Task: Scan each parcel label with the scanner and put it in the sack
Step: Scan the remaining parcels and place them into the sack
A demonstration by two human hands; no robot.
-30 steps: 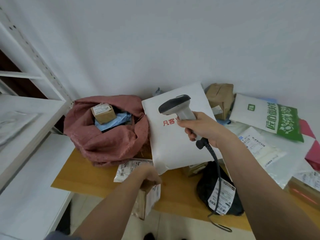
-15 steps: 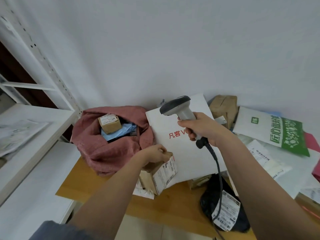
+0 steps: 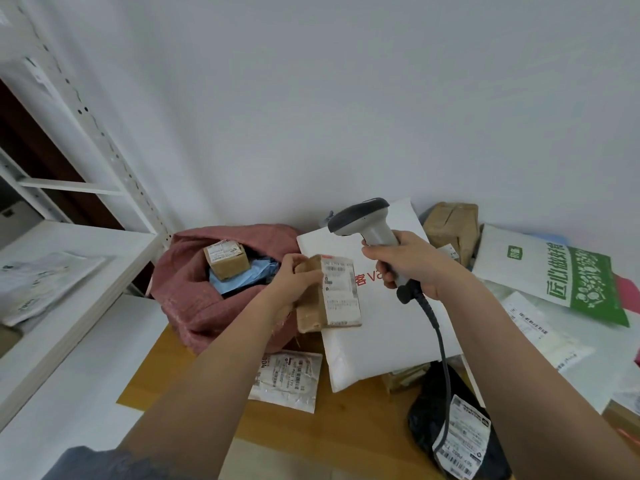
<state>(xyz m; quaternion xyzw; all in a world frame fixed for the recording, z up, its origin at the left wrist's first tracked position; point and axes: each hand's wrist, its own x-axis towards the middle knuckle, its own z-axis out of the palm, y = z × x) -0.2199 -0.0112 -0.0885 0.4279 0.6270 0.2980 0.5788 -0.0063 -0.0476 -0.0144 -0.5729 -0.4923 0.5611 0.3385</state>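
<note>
Centre of the head view: left hand (image 3: 290, 282) grips a small brown cardboard parcel (image 3: 325, 295), fingers curled round its left edge, white label face toward the camera, held above the table (image 3: 194, 372). Just right of it, right hand (image 3: 410, 263) has its fingers wrapped round the handle of the grey scanner (image 3: 367, 220); dark head points left, above the parcel, coiled black cable hangs down from the grip.

Left of centre: one pink sack (image 3: 194, 299), mouth open, one labelled brown box (image 3: 227, 259) and a blue bag (image 3: 242, 277) inside.

Counts: 1 scanner, 1 sack, 1 parcel in hand.

Still on the table: large white mailer (image 3: 391, 334) directly behind both hands, clear pouch (image 3: 287, 379) with a label lower centre, black bag (image 3: 450, 431) with a label lower right, brown-paper package (image 3: 452, 226) upper right, green-and-white bag (image 3: 554, 277) at the right edge. White shelf (image 3: 69, 271) at left with papers on it.
</note>
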